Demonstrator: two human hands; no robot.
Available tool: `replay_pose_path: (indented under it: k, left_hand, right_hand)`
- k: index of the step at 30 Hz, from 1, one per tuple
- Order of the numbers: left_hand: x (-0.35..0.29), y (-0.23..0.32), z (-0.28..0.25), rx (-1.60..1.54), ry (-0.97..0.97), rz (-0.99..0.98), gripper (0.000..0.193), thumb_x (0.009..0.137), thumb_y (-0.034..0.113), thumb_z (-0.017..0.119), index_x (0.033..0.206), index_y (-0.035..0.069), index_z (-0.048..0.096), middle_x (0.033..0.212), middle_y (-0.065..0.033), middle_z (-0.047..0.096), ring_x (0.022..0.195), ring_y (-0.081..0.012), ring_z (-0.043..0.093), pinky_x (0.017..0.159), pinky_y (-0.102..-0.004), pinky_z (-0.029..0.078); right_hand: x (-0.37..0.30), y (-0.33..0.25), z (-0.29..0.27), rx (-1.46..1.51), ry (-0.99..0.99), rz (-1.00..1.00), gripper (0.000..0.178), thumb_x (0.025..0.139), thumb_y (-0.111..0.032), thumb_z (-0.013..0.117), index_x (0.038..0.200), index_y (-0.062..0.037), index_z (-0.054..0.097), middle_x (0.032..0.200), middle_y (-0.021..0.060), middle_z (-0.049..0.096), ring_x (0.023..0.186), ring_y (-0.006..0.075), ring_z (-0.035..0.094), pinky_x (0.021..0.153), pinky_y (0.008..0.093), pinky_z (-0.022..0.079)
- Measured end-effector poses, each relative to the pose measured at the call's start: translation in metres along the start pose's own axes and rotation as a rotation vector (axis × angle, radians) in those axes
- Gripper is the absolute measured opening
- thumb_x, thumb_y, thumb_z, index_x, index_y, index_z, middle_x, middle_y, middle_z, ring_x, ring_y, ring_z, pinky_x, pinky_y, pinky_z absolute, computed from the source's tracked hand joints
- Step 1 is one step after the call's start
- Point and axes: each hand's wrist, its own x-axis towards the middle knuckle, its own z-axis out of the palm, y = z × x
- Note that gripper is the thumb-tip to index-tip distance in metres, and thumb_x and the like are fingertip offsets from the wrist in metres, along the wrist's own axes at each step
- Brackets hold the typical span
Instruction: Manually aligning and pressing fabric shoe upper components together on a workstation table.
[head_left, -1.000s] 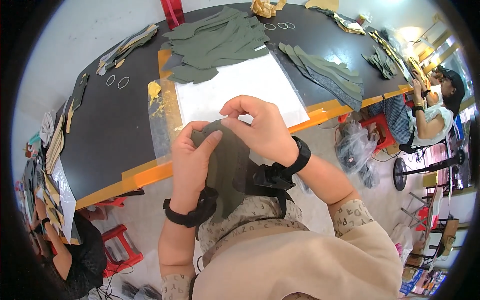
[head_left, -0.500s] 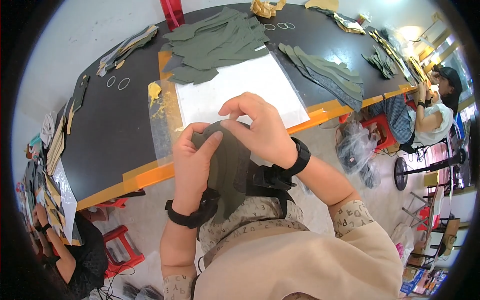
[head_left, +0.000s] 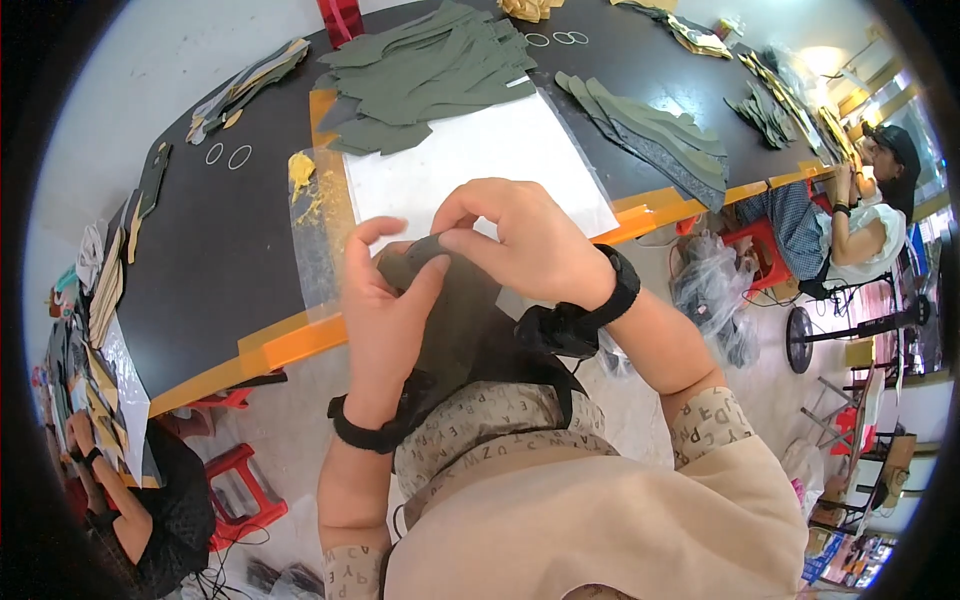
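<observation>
In front of my body, above my lap, I hold an olive-green cut piece of flexible sheet material (head_left: 450, 320). My left hand (head_left: 385, 295) grips its upper left part, thumb on the face and index finger lifted off. The thumb and curled fingers of my right hand (head_left: 520, 240) pinch its top edge, where the fingertips are partly hidden. Beyond my hands lies a white sheet (head_left: 480, 150) under clear plastic. A large heap of similar green pieces (head_left: 430, 75) covers its far end. A fanned stack of curved green pieces (head_left: 650, 130) lies to the right.
Orange tape (head_left: 300, 345) lines the dark table's near edge. Yellow residue (head_left: 302, 172) sticks to the plastic at left. White rings (head_left: 240, 156) and strips of material (head_left: 245, 90) lie farther left. Another person (head_left: 870, 220) sits at right, one more at lower left, near a red stool (head_left: 240, 490).
My left index finger has lifted off the piece. The piece's top edge now bends over between my hands, and my right hand has shifted slightly right. The view has tilted a little.
</observation>
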Motion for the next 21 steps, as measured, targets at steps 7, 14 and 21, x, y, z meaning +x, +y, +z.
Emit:
replay_pose_path:
  k: [7, 14, 21]
  left_hand:
    - [-0.004, 0.017, 0.002, 0.219, -0.023, 0.018, 0.069, 0.072, -0.007, 0.064, 0.130, 0.006, 0.028, 0.093, -0.0123, 0.058, 0.085, -0.0173, 0.061, 0.072, -0.0274, 0.051]
    - [-0.007, 0.023, -0.005, 0.265, -0.073, 0.002, 0.068, 0.073, -0.007, 0.063, 0.131, 0.004, 0.029, 0.094, -0.0111, 0.058, 0.083, -0.0171, 0.062, 0.070, -0.0267, 0.051]
    - [-0.023, 0.035, -0.008, 0.877, 0.269, 0.555, 0.055, 0.072, -0.003, 0.067, 0.122, 0.003, 0.044, 0.102, -0.0099, 0.051, 0.098, -0.0200, 0.049, 0.091, -0.0333, 0.038]
  right_hand:
    - [0.001, -0.004, -0.010, 0.268, 0.006, 0.173, 0.010, 0.081, -0.005, 0.061, 0.089, 0.0008, 0.062, 0.081, 0.0046, 0.063, 0.077, 0.0124, 0.058, 0.071, 0.0267, 0.047]
    - [0.000, -0.007, -0.018, 0.225, -0.172, 0.115, 0.012, 0.081, -0.006, 0.062, 0.092, 0.0004, 0.062, 0.084, 0.0016, 0.062, 0.078, 0.0088, 0.057, 0.072, 0.0235, 0.046]
    - [0.002, 0.008, -0.016, 0.640, 0.054, 0.301, 0.016, 0.081, -0.008, 0.063, 0.093, 0.0025, 0.060, 0.080, 0.0033, 0.063, 0.071, 0.0072, 0.057, 0.061, 0.0218, 0.045]
